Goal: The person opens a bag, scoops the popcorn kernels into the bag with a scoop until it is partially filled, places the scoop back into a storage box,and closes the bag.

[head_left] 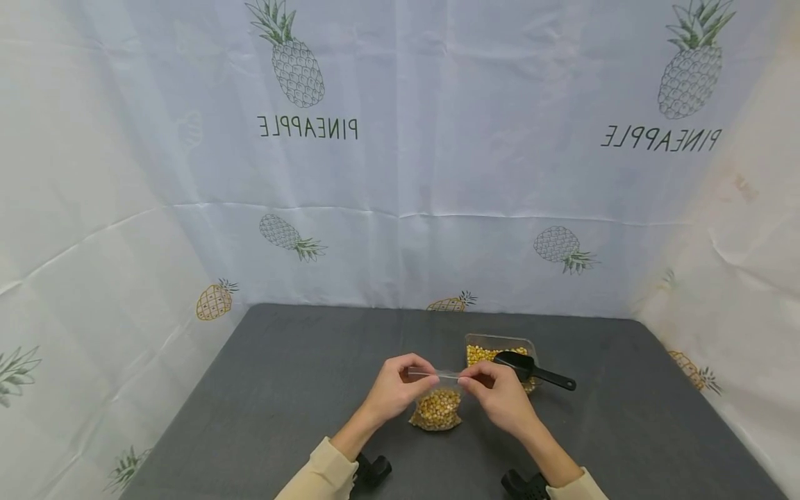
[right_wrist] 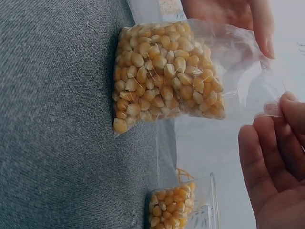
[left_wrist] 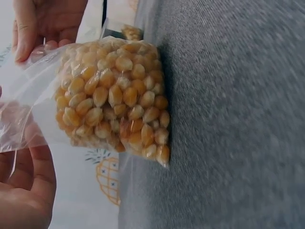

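A clear plastic bag with corn kernels in its lower part stands upright on the grey table. My left hand pinches the left end of its top edge between thumb and fingers. At the other end of that edge, my right hand does the same. Between the hands the top edge runs nearly straight. In the left wrist view the kernels fill the lower bag, and the upper film is see-through. The right wrist view shows the right thumb and fingertips at the bag's upper corner.
Behind the right hand stands a clear plastic box of corn kernels. A black scoop lies across it, its handle pointing right. The grey table reaches back to a white cloth printed with pineapples.
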`<state>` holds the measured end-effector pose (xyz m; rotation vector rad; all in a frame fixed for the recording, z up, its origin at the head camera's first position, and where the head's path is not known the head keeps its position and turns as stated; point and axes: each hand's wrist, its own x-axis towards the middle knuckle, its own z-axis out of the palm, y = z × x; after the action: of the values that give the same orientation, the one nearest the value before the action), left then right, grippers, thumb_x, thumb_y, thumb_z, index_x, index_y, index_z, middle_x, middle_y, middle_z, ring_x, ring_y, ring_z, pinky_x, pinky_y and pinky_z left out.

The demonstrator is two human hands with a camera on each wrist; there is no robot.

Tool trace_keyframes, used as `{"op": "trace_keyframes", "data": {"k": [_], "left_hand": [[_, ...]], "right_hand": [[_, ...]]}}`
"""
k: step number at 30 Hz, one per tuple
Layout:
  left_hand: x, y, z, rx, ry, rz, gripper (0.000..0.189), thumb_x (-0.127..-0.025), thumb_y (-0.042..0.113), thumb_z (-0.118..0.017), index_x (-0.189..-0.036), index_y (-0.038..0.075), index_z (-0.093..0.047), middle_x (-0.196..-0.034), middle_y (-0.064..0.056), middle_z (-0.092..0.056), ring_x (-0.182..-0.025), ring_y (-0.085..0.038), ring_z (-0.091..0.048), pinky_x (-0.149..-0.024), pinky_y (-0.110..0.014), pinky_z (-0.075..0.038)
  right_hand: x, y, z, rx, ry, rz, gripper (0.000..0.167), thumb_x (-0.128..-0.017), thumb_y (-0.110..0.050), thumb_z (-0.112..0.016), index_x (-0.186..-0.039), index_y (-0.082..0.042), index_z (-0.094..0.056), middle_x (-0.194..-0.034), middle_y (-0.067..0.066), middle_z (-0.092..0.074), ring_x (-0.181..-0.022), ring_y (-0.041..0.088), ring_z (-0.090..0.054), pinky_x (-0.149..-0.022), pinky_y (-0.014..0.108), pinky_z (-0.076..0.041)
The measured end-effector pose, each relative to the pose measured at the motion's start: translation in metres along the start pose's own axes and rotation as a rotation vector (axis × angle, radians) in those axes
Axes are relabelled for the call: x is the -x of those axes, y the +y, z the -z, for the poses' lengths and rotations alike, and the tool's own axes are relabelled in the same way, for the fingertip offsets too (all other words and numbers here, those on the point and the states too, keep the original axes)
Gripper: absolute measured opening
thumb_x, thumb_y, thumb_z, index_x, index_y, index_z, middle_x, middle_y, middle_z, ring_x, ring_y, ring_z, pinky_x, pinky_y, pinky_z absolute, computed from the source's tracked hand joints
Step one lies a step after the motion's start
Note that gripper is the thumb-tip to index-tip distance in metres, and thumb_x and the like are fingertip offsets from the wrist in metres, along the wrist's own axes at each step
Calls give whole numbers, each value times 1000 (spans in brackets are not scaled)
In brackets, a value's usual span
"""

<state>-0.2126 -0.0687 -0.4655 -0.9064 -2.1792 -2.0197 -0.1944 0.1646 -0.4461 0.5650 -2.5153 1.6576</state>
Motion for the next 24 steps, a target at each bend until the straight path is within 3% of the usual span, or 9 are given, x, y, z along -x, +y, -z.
{"op": "trace_keyframes", "data": {"k": [2,9,16,24], "left_hand": [[-2,0,-2,10,-4,13,12,-96,8,-71,-104,-2,-72,-104,-20,-68,-97,-26,-73,-80,-34,-59],[-5,-2,-10,-1,20,26,12,-94,10,-74,-101,0,-74,-101,-17,-71,-94,-18,-72,-82,-33,-58],[-9,-2,-14,0,31,33,12,-94,11,-74,-99,0,-76,-100,-16,-73,-94,-16,-72,-84,-33,-58],[-11,-3,-16,12,20,29,12,-94,8,-73,-98,-3,-75,-98,-19,-73,-92,-17,-73,-82,-32,-58]], "right_hand": [[0,-1,0,-2,-3,-7,8,-96,-11,-70,-99,-4,-74,-91,8,-69,-78,30,-66,-64,29,-53],[0,-1,1,-25,-16,3,11,-97,-14,-70,-103,-6,-74,-93,11,-69,-78,20,-66,-68,31,-55],[0,-1,1,-20,-19,20,11,-97,-16,-71,-102,-7,-74,-92,8,-69,-78,23,-67,-68,32,-56],[1,-2,-1,-7,-13,7,10,-96,-16,-71,-101,-8,-75,-92,15,-69,-77,27,-66,-65,29,-54]]}}
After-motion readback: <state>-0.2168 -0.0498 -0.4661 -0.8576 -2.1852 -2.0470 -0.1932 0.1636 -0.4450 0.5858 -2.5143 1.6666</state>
